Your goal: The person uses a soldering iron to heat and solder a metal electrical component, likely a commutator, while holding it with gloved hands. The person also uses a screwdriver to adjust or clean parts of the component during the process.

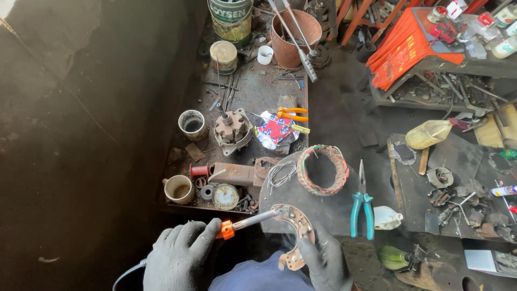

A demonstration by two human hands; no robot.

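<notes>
Two gloved hands are at work at the bottom of the view. Your left hand [180, 256] has its fingers wrapped tight around the orange-collared handle of a soldering iron [245, 222], whose metal shaft runs up and to the right until its tip meets the curved rectifier plate [297, 231]. Your right hand [324, 260] has its fingers closed on the lower right edge of that plate, holding it tilted just above your lap.

Take the plate as your landmark. Just above it lies a round grey metal disc [301, 196], and on the disc rests a stator winding ring [323, 170] wound with copper wire and green leads. To the plate's right, touching the disc's edge, lie teal-handled pliers [362, 207]. Farther up, well apart from the plate, sit orange-handled pliers [291, 113] and an alternator housing [232, 131]. To the upper left stands a dirty mug [179, 189].
</notes>
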